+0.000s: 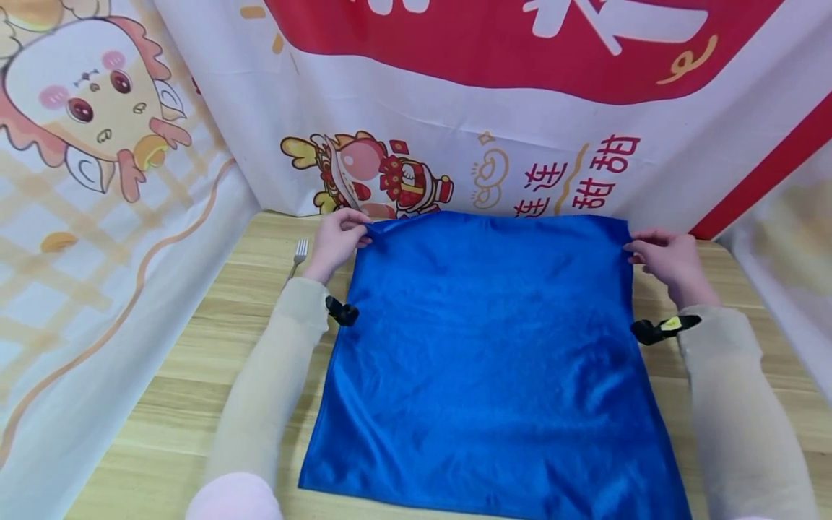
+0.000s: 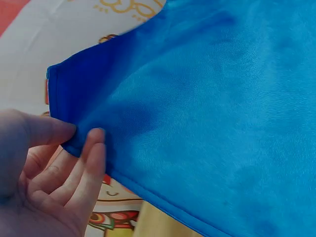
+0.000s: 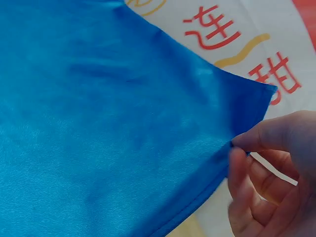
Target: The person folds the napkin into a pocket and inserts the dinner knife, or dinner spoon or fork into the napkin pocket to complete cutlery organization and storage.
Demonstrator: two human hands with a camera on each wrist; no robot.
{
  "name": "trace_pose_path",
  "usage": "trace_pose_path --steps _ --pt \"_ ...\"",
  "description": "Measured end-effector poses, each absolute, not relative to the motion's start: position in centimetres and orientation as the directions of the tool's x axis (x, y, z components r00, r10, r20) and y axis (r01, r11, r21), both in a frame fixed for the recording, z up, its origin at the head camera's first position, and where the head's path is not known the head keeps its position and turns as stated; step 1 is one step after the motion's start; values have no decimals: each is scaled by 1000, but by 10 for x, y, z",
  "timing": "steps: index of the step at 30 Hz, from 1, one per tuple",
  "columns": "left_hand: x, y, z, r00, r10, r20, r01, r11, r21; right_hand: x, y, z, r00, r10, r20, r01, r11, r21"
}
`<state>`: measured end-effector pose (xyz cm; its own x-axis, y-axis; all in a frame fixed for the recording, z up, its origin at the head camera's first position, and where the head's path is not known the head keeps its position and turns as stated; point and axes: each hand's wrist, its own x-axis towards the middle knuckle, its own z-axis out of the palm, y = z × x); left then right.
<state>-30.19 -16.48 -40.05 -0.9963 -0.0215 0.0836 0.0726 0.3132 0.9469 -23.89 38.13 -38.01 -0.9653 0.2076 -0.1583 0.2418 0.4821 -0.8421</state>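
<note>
A blue cloth (image 1: 487, 347) with a soft sheen and stitched hems lies spread over the wooden table, its far edge up against the printed backdrop. At its far left corner my left hand (image 1: 338, 242) pinches the hem between thumb and fingers. My right hand (image 1: 672, 263) pinches the right edge just below the far right corner. In the left wrist view the cloth (image 2: 197, 118) sags a little from the held corner. The right wrist view has the cloth's (image 3: 123, 128) corner tip sticking out past the thumb.
A metal fork (image 1: 300, 253) lies on the wooden table (image 1: 188, 375), left of the cloth and beside my left hand. White printed fabric (image 1: 403, 101) rises behind the table, with more patterned fabric (image 1: 123, 238) along the left side and a pale sheet (image 1: 780, 238) on the right.
</note>
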Motion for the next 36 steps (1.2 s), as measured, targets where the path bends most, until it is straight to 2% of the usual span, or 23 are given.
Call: trace_pose_path --steps 7,16,20,26,32,36 --pt "-292 -171 -388 -990 29 136 139 262 955 -231 379 -364 -968 166 -186 225 267 -937" --pt "-294 -173 -377 -984 -23 176 164 258 952 -227 378 -353 -970 173 -171 191 105 -976" --pt "-296 -170 -367 -971 -55 233 208 290 934 -230 372 -346 -967 221 -129 129 -15 -992" --pt "-294 -169 -350 -951 -93 296 266 248 931 -230 367 -336 -954 300 -31 -22 -174 -985" --pt "-286 -175 -351 -944 -75 323 296 245 923 -223 371 -334 -948 317 -27 -11 -118 -993" --pt "-275 -183 -367 -959 -34 283 272 187 944 -210 377 -347 -966 255 -47 37 -41 -998"
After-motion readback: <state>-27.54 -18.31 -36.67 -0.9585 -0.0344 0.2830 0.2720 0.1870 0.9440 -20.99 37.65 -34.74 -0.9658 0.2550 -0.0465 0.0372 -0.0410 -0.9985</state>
